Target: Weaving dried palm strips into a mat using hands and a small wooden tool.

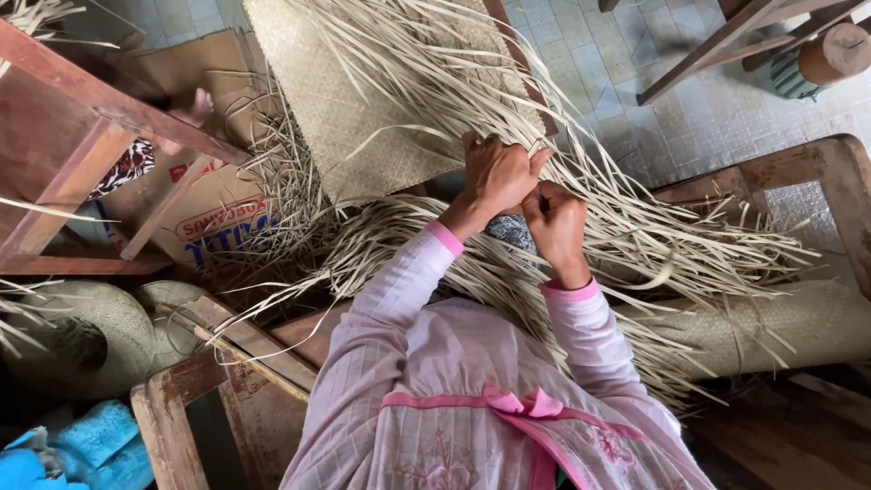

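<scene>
Near the middle of the head view, two hands are working close together over a heap of pale dry straw strips (635,245). The left hand (497,174) is curling its fingers tight around a few strips. The right hand (555,225) is making a fist just beside it, pinching strips too. Both hands are touching. Pink sleeves (399,299) are covering the arms.

Above the hands, a flat woven mat (336,118) is lying with loose strips hanging off its edge. A rolled woven mat (780,327) is resting at the right, near a wooden chair arm (817,163).

At the left, a brown cardboard box (213,213) is sitting under a red-brown wooden frame (73,136). The box is showing a white oval label with red edging and some blue letters below it. A woven hat (100,336) is lying at the lower left. Blue cloth (91,445) is bunching up in the bottom left corner. Grey floor tiles (635,82) are showing at the top right.
</scene>
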